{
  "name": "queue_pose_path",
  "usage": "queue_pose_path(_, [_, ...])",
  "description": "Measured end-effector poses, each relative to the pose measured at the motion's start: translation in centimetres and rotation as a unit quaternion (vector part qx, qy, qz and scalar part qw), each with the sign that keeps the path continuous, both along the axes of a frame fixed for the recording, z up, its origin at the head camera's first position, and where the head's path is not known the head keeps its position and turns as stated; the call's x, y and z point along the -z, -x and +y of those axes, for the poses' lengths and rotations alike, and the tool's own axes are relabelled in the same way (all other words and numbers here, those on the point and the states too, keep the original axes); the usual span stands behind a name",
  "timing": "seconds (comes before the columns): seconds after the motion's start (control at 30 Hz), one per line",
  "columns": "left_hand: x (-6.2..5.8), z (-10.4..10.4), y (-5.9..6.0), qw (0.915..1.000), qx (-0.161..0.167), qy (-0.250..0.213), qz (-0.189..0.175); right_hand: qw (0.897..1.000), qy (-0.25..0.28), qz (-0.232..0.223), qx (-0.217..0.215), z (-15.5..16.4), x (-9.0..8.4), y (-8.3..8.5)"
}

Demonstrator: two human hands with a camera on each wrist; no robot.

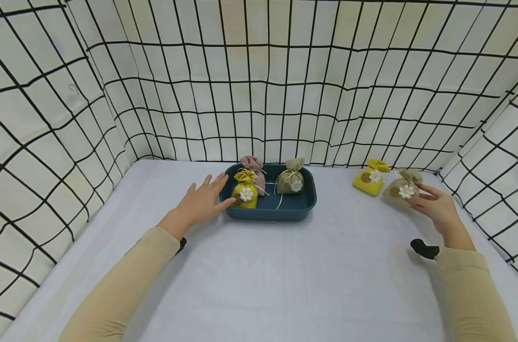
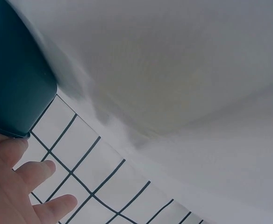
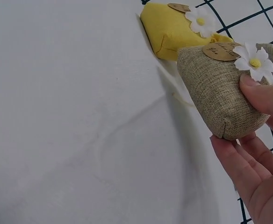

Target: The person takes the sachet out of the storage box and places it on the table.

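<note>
At the right of the frame, our right hand (image 1: 439,209) pinches the olive pouch (image 1: 401,190) on the tabletop; our flat, open left hand (image 1: 201,203) touches the teal tray (image 1: 303,206), centre frame.

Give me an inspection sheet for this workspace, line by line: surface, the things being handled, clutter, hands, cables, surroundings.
Surface: white cloth-covered table, a few creases.
Things handled: olive burlap sachet with a daisy, held at the right; yellow sachet lying beside it; dark teal tray holding a yellow sachet, a pink one and an olive one.
Clutter: nothing seen.
Hands: left hand flat, fingers straight, touching the tray's left wall; right hand has its grip on the burlap sachet, thumb on top, fingers beneath.
Cables: nothing seen.
Surroundings: cream curtain with black grid on three sides.
</note>
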State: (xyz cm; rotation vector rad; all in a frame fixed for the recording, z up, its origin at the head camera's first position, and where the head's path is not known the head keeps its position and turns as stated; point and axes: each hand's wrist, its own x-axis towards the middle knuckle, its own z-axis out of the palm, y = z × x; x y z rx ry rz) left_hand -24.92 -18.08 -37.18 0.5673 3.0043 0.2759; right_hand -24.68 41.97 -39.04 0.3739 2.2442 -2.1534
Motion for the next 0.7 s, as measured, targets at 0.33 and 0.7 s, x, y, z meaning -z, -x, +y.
queue_pose_path(0.33, [-0.1,0.0,-0.1,1.0,-0.001,0.001,-0.001,0.999,0.033,-0.016,0.024,0.6,0.8,1.0])
queue_pose_path(0.7, [-0.1,0.0,-0.1,1.0,0.002,-0.002,0.005,0.999,0.02,-0.023,0.023,0.6,1.1,1.8])
